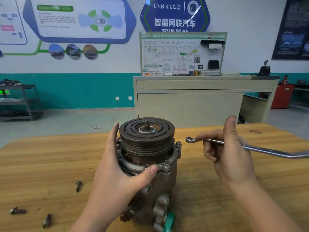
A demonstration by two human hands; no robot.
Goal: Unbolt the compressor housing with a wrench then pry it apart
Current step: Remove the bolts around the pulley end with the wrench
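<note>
A metal compressor (150, 166) stands upright in the middle of the wooden tabletop (41, 158). On its top sits a dark round pulley (146, 133) with grooves around its side and a short shaft poking up from the middle.

The left hand (115, 166) wraps around the left side of the compressor. Its fingers reach up beside the pulley and its thumb presses on the metal ring just under the pulley, at the front.

The right hand (229, 153) holds a long shiny wrench (250, 146) in curled fingers, with the thumb sticking up. The ring end of the wrench points left and hangs in the air near a bolt (178, 144) on the right side of the ring, not touching it. Another bolt (166, 163) sits at the front of the ring, just beside the left thumb.

Three loose bolts lie on the tabletop to the left: one (78, 186) near the compressor, and two more (17, 210) (46, 221) closer to the near left corner.
</note>
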